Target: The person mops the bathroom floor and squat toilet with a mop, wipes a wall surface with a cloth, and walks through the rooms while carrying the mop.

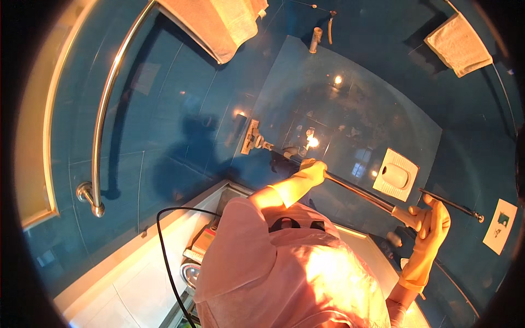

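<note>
A long-handled scrubber (361, 191) lies slantwise across the view in front of me. Its tan, block-shaped head (250, 138) is at the blue tiled wall on the left; I cannot tell whether it presses on the tiles. My left hand (313, 171), in a yellow rubber glove, is wrapped round the middle of the pole. At the pole's right end my right hand (429, 220), gloved alike, grips the pale handle; some of its fingers stick up. Both arms are bent, and pink sleeves cover the upper parts.
A squat toilet (397, 174) is set into the shiny blue floor. A curved metal rail (101, 120) runs along the left wall. Cloths (219, 24) hang top left, another cloth (458, 45) top right. A dark bar (451, 204) is beside my right hand. A black cable (164, 251) loops lower left.
</note>
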The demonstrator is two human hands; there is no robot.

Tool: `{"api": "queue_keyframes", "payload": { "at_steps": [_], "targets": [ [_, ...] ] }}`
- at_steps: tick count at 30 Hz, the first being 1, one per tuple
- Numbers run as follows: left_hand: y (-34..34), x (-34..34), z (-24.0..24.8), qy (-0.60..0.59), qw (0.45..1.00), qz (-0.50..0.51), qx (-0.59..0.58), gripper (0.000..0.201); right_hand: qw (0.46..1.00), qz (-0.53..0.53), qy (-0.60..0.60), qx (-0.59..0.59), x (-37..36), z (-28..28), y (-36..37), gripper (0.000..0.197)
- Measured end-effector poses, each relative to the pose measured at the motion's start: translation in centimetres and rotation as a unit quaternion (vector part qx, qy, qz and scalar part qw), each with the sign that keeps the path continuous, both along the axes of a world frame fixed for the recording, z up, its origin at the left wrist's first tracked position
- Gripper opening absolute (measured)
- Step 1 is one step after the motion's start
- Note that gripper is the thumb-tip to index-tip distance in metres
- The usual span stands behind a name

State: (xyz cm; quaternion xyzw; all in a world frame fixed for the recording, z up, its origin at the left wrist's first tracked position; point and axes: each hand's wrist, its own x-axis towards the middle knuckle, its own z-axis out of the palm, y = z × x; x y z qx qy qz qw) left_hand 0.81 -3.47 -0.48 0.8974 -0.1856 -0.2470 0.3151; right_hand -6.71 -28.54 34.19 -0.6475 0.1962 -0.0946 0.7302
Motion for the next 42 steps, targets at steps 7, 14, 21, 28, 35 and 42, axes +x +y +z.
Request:
{"api": "queue_keyframes", "payload": {
  "at_steps": [7,14,21,28,35,42],
  "targets": [
    [-8.2,-0.5,5.6,0.091,0.988,-0.123,-0.031,0.026,0.996,-0.037,-0.029,-0.072,-2.9,6.3,-4.5,0.034],
    [-18.7,-2.4,5.8,0.127,0.954,-0.253,-0.099,0.012,0.969,-0.138,-0.016,-0.203,-6.1,12.3,-5.3,0.038],
    [-18.3,-1.0,7.9,0.016,0.892,-0.435,-0.119,0.011,0.932,-0.244,0.017,-0.266,-6.3,13.9,1.0,0.042],
    [-17.1,6.5,8.3,-0.025,0.860,-0.510,-0.009,0.014,0.842,-0.473,0.004,-0.259,-7.3,8.8,6.5,0.048],
    [-13.7,15.7,-3.6,-0.054,0.808,-0.543,0.224,0.016,0.877,-0.473,0.041,0.079,-5.9,-4.4,11.8,0.040],
    [-11.5,14.4,-5.5,-0.073,0.829,-0.527,0.170,0.006,0.837,-0.520,0.083,0.149,-6.3,-5.6,12.9,0.037]
  ]
}}
